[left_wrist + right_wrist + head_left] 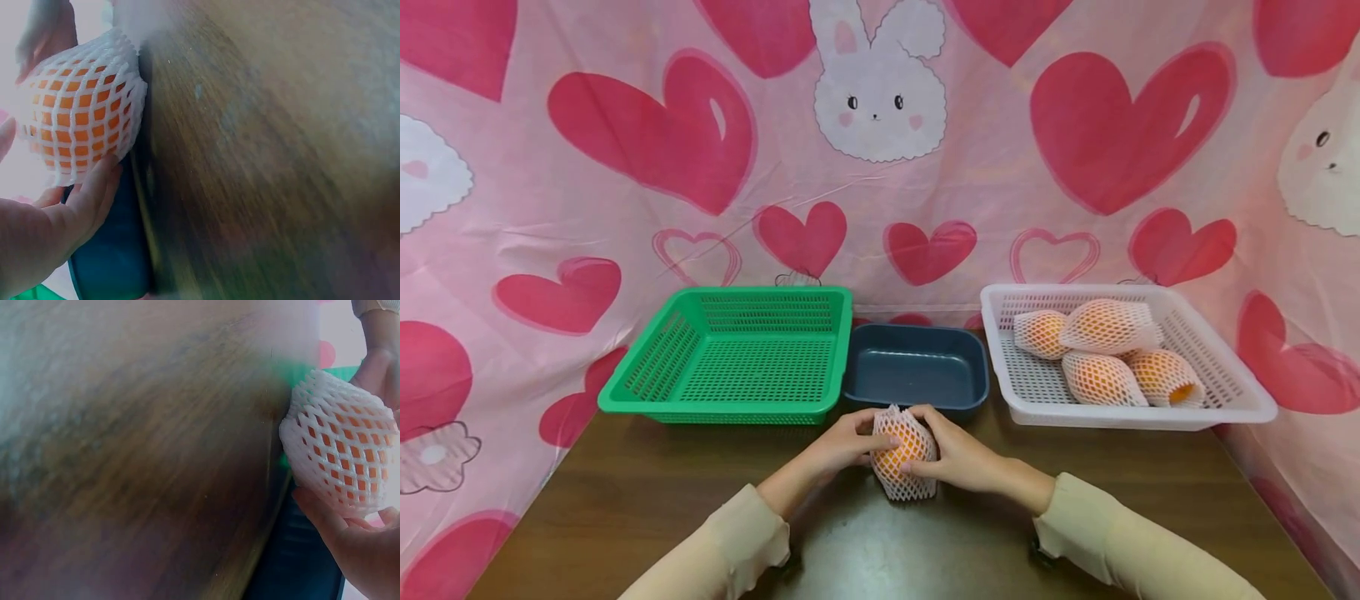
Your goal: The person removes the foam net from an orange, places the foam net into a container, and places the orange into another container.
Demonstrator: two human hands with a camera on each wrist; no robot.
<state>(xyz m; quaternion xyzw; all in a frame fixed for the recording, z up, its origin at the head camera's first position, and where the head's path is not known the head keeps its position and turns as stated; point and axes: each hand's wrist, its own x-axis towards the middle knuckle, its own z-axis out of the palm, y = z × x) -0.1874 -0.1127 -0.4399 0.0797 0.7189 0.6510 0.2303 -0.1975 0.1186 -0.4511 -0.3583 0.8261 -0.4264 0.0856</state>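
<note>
An orange (904, 446) wrapped in a white foam net is held between both hands, just in front of the dark blue basin. The left hand (841, 448) grips it from the left side, its thumb across the near face. From the right, the right hand (958, 457) holds it with the thumb low on the front. In the left wrist view the net (81, 115) still covers the orange, bunched at one end. The right wrist view shows the net's loose end (306, 394) and the right hand (356, 547) cupped around the other side.
At the back left stands a green mesh basket (722, 408). The dark blue basin (917, 400) sits between it and a white basket (1120, 417) at the right, which holds several net-wrapped oranges (1101, 379). Behind them hangs a pink heart-patterned cloth (880, 192).
</note>
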